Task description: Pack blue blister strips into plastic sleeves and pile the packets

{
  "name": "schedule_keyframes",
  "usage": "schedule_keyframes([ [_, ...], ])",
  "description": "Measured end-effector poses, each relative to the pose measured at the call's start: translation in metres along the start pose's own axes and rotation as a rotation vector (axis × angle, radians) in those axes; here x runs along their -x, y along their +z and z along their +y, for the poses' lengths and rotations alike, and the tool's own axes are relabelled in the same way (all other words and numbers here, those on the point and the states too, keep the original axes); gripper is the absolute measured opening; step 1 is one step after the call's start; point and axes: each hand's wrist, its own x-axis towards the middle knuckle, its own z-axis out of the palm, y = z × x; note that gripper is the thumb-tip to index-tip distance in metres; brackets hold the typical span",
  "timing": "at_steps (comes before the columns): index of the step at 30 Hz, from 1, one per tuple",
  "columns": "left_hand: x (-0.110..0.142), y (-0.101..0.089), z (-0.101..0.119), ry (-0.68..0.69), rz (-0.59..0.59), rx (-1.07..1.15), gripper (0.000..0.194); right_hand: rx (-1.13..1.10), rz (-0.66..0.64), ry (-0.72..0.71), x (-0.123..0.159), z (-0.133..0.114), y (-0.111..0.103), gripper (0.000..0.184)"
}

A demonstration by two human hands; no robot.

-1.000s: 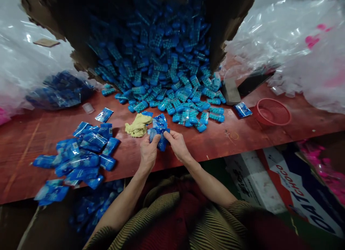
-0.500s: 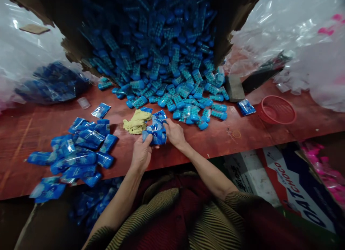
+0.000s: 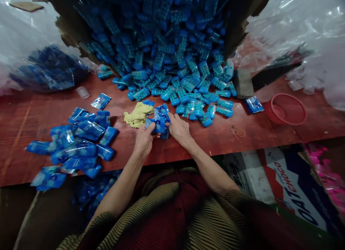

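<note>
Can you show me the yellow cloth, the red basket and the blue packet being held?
Yellow cloth [image 3: 138, 115]: head view, on the middle of its crumpled top.
Red basket [image 3: 287, 101]: head view, on its inner wall.
Blue packet [image 3: 159, 125]: head view, on its printed face.

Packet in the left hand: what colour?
The packet is mainly blue, shown in the head view.
</note>
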Motion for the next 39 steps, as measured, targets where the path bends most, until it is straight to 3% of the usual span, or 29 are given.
schedule_keyframes([
  [5, 0.0, 0.002, 0.005, -0.097, -0.043, 0.102, 0.022, -0.052, -0.044, -0.006, -0.005, 0.0, -0.003, 0.053],
  [8, -0.003, 0.008, 0.0, -0.194, -0.024, 0.186, 0.018, -0.14, -0.086, -0.063, -0.006, 0.005, -0.005, 0.05],
  [11, -0.008, 0.013, -0.004, -0.194, 0.006, 0.195, 0.019, -0.147, -0.097, -0.117, -0.001, 0.012, -0.011, 0.043],
  [15, -0.009, 0.015, -0.006, -0.187, 0.028, 0.117, 0.026, -0.133, 0.064, -0.007, 0.013, 0.019, -0.021, 0.037],
  [18, -0.003, 0.016, -0.008, -0.171, 0.01, 0.06, 0.031, -0.44, 0.145, 0.004, 0.015, 0.021, -0.021, 0.04],
  [21, 0.007, 0.019, -0.008, -0.075, -0.077, -0.012, 0.035, -0.912, 0.042, -0.057, 0.008, 0.02, -0.013, 0.029],
  [24, 0.007, 0.017, 0.0, 0.197, -0.085, -0.279, 0.038, -1.233, -0.005, 0.042, 0.003, 0.021, -0.009, 0.022],
  [27, -0.014, 0.003, 0.012, 0.56, 0.058, -0.785, 0.051, -1.397, 0.038, 0.142, 0.004, 0.026, -0.011, 0.023],
  [30, -0.047, -0.015, 0.016, 0.628, 0.171, -1.249, 0.06, -1.455, 0.034, 0.172, 0.008, 0.031, -0.011, 0.024],
  [32, -0.063, -0.025, 0.013, 0.644, 0.178, -1.397, 0.059, -1.47, 0.024, 0.179, 0.01, 0.033, -0.008, 0.024],
  [35, -0.063, -0.031, 0.011, 0.676, 0.193, -1.36, 0.059, -1.493, 0.027, 0.178, 0.01, 0.034, -0.002, 0.024],
  [39, -0.024, -0.014, 0.008, 0.664, 0.173, -0.878, 0.056, -1.54, 0.072, 0.188, 0.011, 0.029, 0.002, 0.026],
])
